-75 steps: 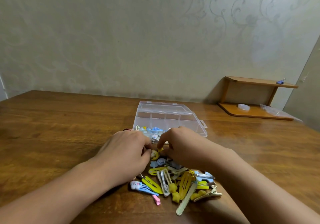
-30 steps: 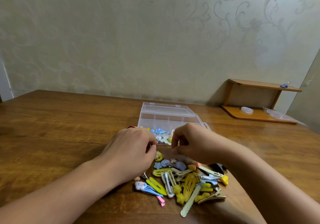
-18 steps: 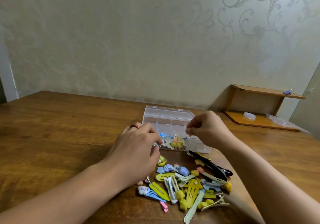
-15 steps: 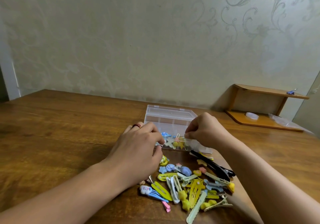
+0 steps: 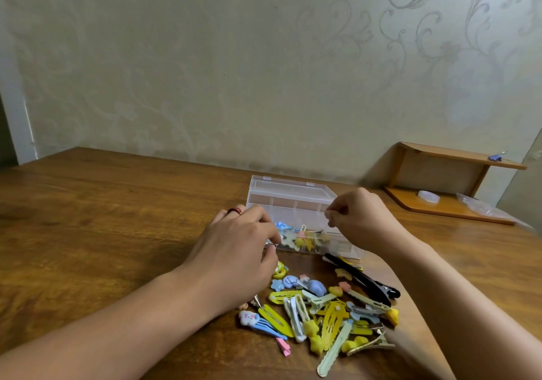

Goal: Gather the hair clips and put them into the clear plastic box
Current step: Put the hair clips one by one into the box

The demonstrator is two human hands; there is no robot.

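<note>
The right hand makes a closed pinch grip above the near right part of the clear plastic box; whatever it pinches is too small to make out. The left hand curls closed at the box's near left corner, and I cannot tell if it holds a clip. The box sits open on the wooden table, with a few small clips already in its near compartments. Just in front of it lies the loose pile of hair clips, mostly yellow, blue and pale green, with a long black clip along its right edge. A risk, as I judge it: the right forearm hangs close over the pile and could scatter clips, and a release too near the low front wall could drop a clip outside.
</note>
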